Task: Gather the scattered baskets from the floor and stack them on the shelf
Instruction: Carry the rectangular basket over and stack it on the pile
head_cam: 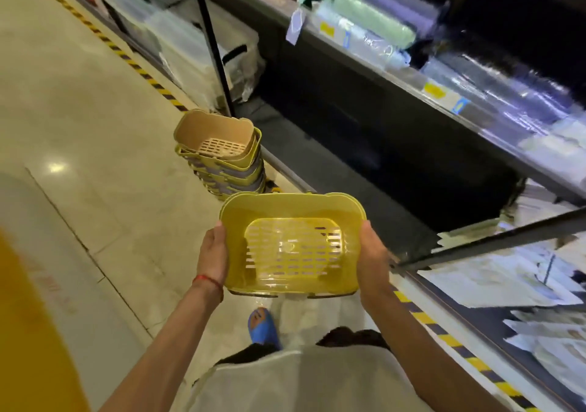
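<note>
Above the tiled floor [95,101], your left hand [213,254] and right hand [371,253] clasped a yellow slotted plastic basket [293,243], fingers closed round its sides; the nested basket stack [222,158] stood beside the dark shelf [364,145], unshelved.

We record a yellow basket [291,243] with a slotted base, a beige basket [215,137] topping a yellow stack [231,177], black-and-yellow hazard striping [133,62] on the cream floor [79,126], a red wrist thread [207,280], and a blue shoe [263,327].
</note>
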